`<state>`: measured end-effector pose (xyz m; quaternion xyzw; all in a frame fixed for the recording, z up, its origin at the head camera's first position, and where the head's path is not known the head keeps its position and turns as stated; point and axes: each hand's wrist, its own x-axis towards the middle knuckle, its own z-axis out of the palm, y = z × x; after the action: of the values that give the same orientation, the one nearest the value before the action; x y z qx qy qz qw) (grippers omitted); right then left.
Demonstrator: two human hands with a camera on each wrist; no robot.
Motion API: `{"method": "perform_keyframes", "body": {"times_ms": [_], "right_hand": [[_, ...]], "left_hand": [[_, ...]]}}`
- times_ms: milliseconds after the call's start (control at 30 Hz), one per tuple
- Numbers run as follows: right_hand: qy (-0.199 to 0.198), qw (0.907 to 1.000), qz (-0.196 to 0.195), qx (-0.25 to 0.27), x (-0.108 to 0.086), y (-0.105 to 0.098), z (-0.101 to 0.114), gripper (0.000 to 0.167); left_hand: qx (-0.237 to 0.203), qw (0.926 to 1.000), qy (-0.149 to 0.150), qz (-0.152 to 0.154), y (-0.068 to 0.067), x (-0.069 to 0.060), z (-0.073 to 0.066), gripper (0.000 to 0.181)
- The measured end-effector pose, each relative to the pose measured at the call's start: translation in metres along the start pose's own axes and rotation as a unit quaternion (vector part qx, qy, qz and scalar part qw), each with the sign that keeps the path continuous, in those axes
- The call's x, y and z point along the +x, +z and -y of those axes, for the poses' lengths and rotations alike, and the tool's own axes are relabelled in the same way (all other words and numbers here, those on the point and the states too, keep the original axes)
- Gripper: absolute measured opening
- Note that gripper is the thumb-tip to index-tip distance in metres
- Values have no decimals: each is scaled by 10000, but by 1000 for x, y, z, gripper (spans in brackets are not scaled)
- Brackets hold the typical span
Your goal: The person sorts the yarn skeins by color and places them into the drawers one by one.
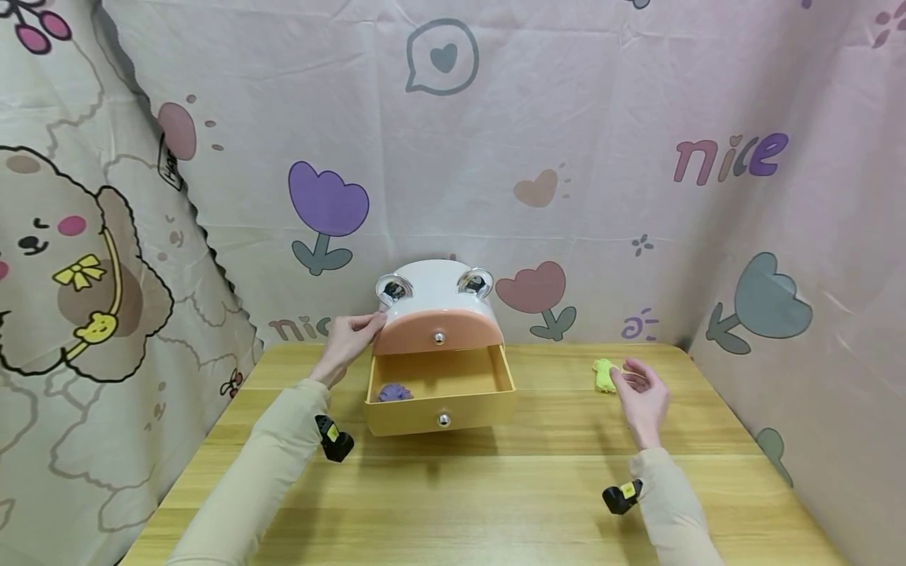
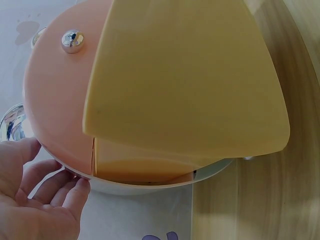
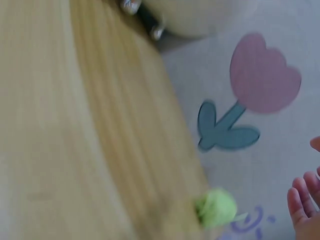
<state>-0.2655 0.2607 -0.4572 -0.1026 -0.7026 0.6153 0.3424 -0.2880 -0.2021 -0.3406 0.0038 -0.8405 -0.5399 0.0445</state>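
Note:
A small white drawer box point(image 1: 440, 284) with silver-ringed eyes stands at the back of the table. Its peach upper drawer point(image 1: 418, 330) is closed; the yellow lower drawer point(image 1: 410, 420) is pulled out, with a purple ruffled piece point(image 1: 394, 392) in its left front corner. My left hand point(image 1: 348, 344) touches the box's left side; in the left wrist view its bent fingertips point(image 2: 82, 184) rest along the rim. On the right, my right hand point(image 1: 644, 397) hovers beside a yellow-green lumpy piece point(image 1: 604, 376). The right wrist view shows its fingers loosely bent, apart from that piece point(image 3: 217, 207).
The wooden table point(image 1: 453, 503) ends against a printed cloth point(image 1: 453, 157) at the back and sides. A black wrist camera point(image 1: 333, 439) sits on the left sleeve, another camera point(image 1: 623, 497) on the right one. Silver knobs stick out from both drawer fronts.

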Motion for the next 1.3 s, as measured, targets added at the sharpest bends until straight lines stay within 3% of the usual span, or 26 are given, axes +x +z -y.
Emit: {"method": "perform_keyframes", "body": {"times_ms": [267, 600, 1300], "right_hand": [[367, 9955, -342, -801, -2, -19, -22, 35], [641, 9706, -227, -2307, -8, -35, -42, 48], [702, 9593, 131, -2733, -15, -43, -56, 53]], "left_hand": [[-48, 10000, 48, -45, 2, 0, -1, 48], [-105, 9998, 156, -107, 2, 0, -1, 46], [-104, 9998, 149, -65, 2, 2, 0, 47]]}}
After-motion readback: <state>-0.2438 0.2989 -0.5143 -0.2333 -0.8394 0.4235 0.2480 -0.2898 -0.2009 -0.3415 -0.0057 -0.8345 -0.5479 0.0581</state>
